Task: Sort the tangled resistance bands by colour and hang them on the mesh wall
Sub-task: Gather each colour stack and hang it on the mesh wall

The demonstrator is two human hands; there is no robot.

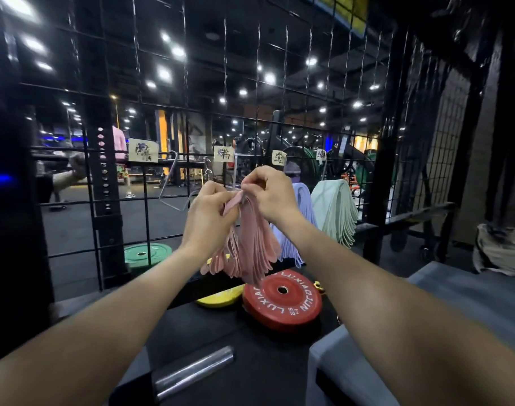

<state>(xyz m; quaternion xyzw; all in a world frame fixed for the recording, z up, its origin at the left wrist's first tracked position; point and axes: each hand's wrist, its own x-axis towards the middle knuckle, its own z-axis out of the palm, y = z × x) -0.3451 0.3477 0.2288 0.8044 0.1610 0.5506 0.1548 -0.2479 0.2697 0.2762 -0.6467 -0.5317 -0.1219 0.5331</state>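
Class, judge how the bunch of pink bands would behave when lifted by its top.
Probably floppy: the pink bands droop limply below both pinching hands, left hand and right hand. Likely light, since fingertips alone hold them. The loose ends fan apart, so they may tangle.

Pink bands [250, 235], thick bunch, hanging loose, tops pinched between both hands at the mesh wall [162, 118], lilac bands [301, 206] hung just right of them, pale green bands [335, 209] hung further right, fanned, paper labels [143, 150] above on the mesh
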